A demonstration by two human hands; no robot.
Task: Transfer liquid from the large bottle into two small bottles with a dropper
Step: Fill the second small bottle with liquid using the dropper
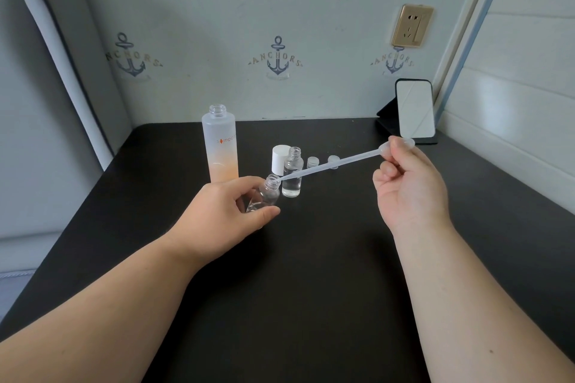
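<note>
The large frosted bottle, uncapped and orange toward its base, stands upright at the back left of the dark table. My left hand grips a small clear bottle, tilted to the right with its open mouth up. My right hand pinches the bulb of a clear plastic dropper; the dropper's tip sits at the tilted bottle's mouth. A second small bottle stands upright behind the first, open and holding clear liquid.
A white cap stands beside the second small bottle, and two small clear caps lie to its right. A phone on a black stand leans at the back right. The black table meets the wall behind.
</note>
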